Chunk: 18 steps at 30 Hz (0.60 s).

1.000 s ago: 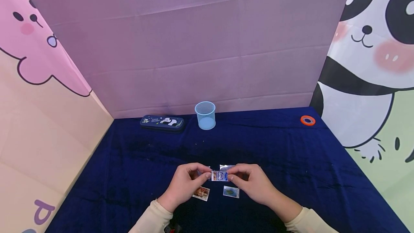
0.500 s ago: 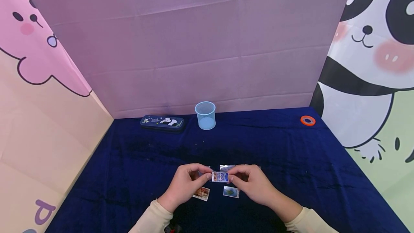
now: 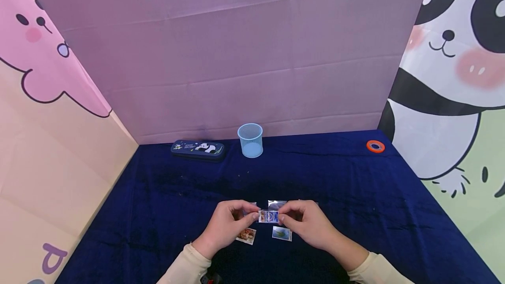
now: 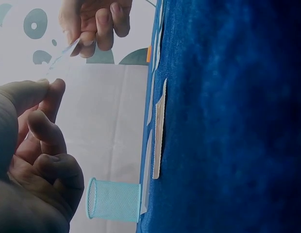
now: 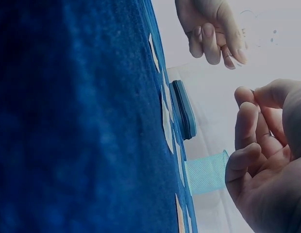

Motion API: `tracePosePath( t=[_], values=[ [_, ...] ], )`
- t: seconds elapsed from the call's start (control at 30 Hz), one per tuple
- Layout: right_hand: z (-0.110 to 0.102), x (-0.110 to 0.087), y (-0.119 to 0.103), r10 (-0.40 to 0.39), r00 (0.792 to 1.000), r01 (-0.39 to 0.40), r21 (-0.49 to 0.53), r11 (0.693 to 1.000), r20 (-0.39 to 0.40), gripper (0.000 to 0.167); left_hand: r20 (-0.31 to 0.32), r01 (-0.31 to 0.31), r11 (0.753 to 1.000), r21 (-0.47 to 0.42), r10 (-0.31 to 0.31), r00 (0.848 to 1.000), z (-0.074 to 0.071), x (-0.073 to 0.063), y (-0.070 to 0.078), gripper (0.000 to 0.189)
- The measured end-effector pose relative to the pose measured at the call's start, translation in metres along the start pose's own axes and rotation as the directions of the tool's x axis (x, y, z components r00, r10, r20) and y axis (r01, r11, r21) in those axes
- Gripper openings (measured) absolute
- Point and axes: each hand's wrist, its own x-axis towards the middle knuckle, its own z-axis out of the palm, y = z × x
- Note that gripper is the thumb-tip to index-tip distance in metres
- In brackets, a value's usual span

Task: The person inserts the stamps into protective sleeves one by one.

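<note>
Between my two hands is a small printed card [image 3: 268,216], orange at its left and blue at its right. My left hand [image 3: 226,225] pinches one short end between thumb and index finger; my right hand [image 3: 309,225] pinches the opposite end likewise. In the left wrist view the card [image 4: 60,59] appears nearly edge-on, raised off the table. Below it lie a reddish-brown picture card [image 3: 246,236], partly covered by the left hand, and a blue-green picture card [image 3: 282,233]. Behind it lies a shiny card [image 3: 277,205], with others mostly hidden by the hands.
Along the back of the dark blue cloth [image 3: 335,174] stand a navy pencil case [image 3: 199,149] with a panda print and a light-blue mesh cup [image 3: 250,140]. An orange ring like a tape roll [image 3: 375,146] lies at the far right. Printed panels rise on both sides.
Both hands keep their pinch on the card. The card has dropped very slightly toward the person; the cards on the cloth stay put.
</note>
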Motion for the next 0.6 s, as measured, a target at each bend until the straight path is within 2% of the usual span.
tracePosePath(
  t=[0.23,0.6],
  values=[
    [0.0011,0.0003,0.0003,0.001,1.0,-0.001,0.002,1.0,-0.009,0.008,-0.008,0.021,1.0,-0.003,-0.021,1.0,-0.0005,0.0,-0.0009,0.007],
    [0.0004,0.0008,0.0022,-0.009,1.0,0.009,-0.02,1.0,-0.003,0.004,0.007,0.017,0.999,-0.029,-0.017,1.0,0.0004,0.0003,0.0005,0.007]
  ],
)
